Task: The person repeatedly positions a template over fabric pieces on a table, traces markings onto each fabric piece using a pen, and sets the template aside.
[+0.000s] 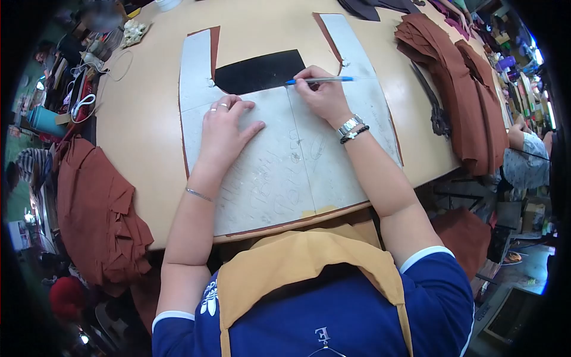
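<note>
A blue-tipped pen [324,79] is gripped in my right hand [324,98], its tip at the upper edge of a white pattern template [262,172]. My left hand [225,128] lies on the template with its fingers stretched out, left of the pen. Under the template is a reddish-brown fabric piece [215,50], showing as a thin border along several edges. Between the template's two upright arms sits a black piece [260,70], its lower edge close to the pen tip. Pencil-like lines and handwriting mark the template.
Large shears [438,113] lie right of the template, beside stacked reddish-brown fabric pieces [470,101]. More brown fabric [98,208] hangs over the left edge of the table [140,119]. Dark cloth [360,7] lies at the back. Another person's arm [516,138] shows at far right.
</note>
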The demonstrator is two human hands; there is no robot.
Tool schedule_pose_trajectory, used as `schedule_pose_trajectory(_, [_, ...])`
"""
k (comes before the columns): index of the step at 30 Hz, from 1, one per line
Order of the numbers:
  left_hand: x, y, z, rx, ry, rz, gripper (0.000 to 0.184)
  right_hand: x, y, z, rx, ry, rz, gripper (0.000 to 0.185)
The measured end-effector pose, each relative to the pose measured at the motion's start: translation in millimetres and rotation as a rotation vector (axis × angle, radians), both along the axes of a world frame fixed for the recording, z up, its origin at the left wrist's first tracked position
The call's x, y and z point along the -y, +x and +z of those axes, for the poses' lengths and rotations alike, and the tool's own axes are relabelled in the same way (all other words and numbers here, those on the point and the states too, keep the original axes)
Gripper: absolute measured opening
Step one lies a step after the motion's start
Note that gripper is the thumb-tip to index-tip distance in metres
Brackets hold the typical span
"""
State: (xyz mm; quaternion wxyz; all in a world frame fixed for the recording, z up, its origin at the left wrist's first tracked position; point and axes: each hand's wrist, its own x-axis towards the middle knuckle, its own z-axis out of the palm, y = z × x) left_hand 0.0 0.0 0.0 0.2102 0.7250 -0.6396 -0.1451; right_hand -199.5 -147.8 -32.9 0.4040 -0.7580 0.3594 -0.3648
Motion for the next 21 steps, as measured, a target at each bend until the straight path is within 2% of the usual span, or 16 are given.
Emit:
schedule_pose_trajectory(2, [-2.7,-5.3,1.6,0.030,-0.026,0.016,0.063,3.8,-4.9,-4.9,0.132,0.074,-0.055,0.016])
schedule_pose_trajectory(5, [-9.9,8.8,-4.4,0.204,-0.147,0.109,0.066,7.4,8.1,2.1,0.160,0.146,-0.067,0.016])
schedule_pose_trajectory(6, [-11.6,10.5,-1.5,0.232,-0.103,0.140,0.072,6.2,12.9,9.1,0.109,0.125,-0.078,0.016])
schedule_pose_trajectory(9, [-9.9,8.6,4.4,0.233,-0.001,0.183,0.076,2.0,37.6,19.3,0.233,0.307,0.034,0.016])
schedule_pose_trajectory(15, [-10.0,10.4,5.9,0.218,0.055,0.163,0.079,-10.7,117.4,19.3,0.077,0.019,0.210,0.011])
schedule_pose_trajectory(16, [-9.8,10.4,6.2,0.218,0.064,0.163,0.079,-9.1,128.9,13.5,0.121,-0.014,0.191,0.016])
schedule_pose_trajectory(21, [-8.5,11.1,4.8,0.235,0.075,0.154,0.087,-8.9,139.7,7.4,0.059,-0.047,0.199,0.016])
